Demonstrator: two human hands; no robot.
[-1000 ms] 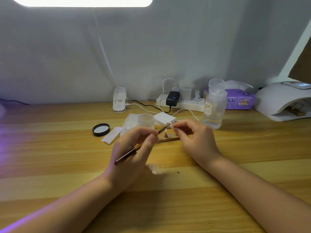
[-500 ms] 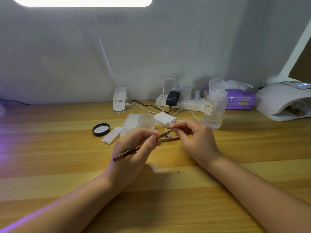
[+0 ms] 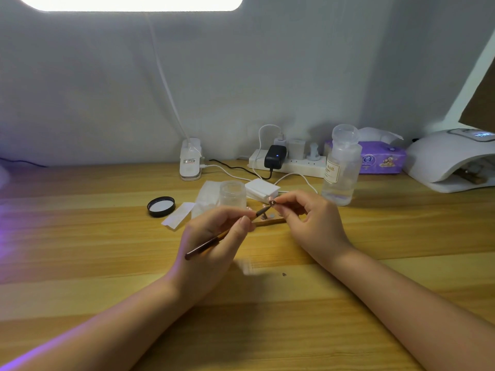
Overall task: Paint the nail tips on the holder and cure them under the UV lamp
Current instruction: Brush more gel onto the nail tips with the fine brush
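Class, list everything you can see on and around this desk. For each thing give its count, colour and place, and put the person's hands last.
brush: 1, dark brown, in the left hand, tip at the nail tip
nail tip: 1, dark, pinched in the right hand
holder: 1, wooden, on the desk between the hands
jar: 1, clear, behind the left hand
lid: 1, black, left of the jar
bottle: 1, clear, behind the right hand
UV lamp: 1, white, far right
power strip: 1, white, by the wall
tissue pack: 1, purple, by the wall
desk: 1, light wood
left hand: 1, grips the brush
right hand: 1, pinches the nail tip
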